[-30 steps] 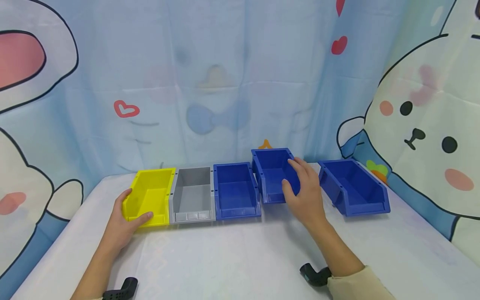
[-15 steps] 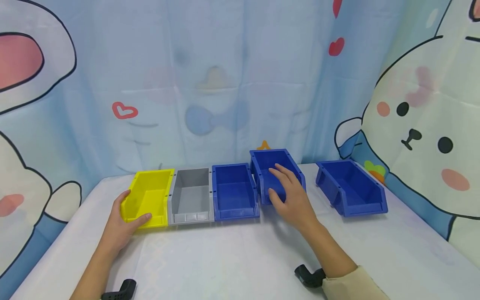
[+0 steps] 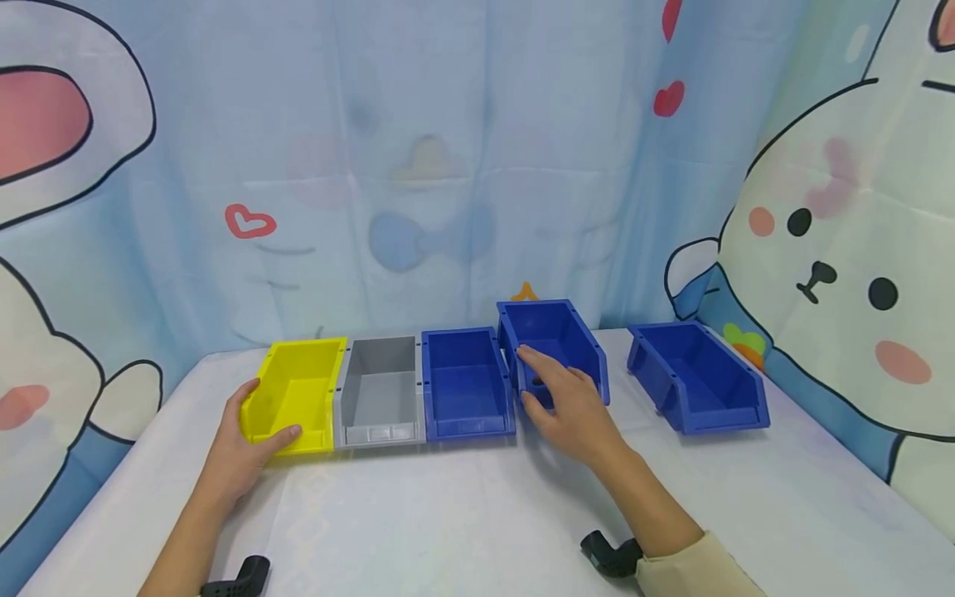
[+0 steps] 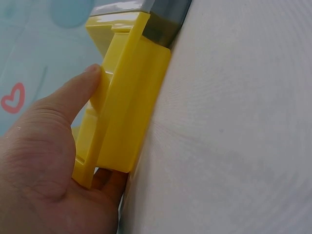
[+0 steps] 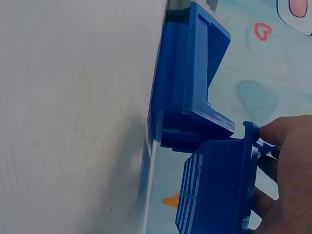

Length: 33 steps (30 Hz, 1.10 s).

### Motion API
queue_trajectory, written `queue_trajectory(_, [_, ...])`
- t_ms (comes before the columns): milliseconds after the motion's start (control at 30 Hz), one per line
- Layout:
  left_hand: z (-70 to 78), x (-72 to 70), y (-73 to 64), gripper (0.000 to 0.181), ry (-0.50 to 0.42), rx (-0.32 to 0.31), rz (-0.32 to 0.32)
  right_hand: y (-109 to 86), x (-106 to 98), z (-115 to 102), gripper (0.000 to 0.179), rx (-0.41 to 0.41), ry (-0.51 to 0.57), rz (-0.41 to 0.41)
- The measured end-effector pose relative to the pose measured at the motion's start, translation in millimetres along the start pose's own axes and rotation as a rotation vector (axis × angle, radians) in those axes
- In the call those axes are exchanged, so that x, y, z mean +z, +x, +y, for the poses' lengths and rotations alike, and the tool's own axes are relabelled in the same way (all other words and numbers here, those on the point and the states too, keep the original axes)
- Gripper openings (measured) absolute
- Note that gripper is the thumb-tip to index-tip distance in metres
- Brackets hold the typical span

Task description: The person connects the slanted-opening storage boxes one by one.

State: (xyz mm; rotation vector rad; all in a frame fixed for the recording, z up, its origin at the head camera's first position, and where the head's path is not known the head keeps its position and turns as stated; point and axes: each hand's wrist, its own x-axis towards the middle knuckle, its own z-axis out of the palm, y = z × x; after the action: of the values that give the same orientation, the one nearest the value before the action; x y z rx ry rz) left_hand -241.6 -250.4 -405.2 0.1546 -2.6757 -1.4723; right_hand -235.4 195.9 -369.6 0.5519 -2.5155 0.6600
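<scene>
At the left end of a row, my left hand grips a yellow storage bin by its front left corner. Its thumb lies over the front lip. A grey bin and a blue bin follow side by side. Beyond them a second blue bin sits higher and farther back, its side against the first blue one. My right hand holds this raised bin at its front lip, thumb near the left corner. In the right wrist view, the ribbed underside of the raised bin shows.
Another blue bin stands apart on the right, turned at an angle. The white-covered table ends at a cartoon curtain close behind the bins. Black wrist devices show near both forearms.
My right hand has moved left, from the right side of the raised blue bin to its front lip near the left corner. The left hand keeps its grip on the yellow bin.
</scene>
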Motion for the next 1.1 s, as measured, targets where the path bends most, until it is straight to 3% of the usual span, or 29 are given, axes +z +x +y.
queue_trajectory(1100, [0.3,-1.1,2.7,0.115,0.005,-0.027,-0.023,3.9,-7.6,-0.8,0.067,0.034,0.019,-0.202])
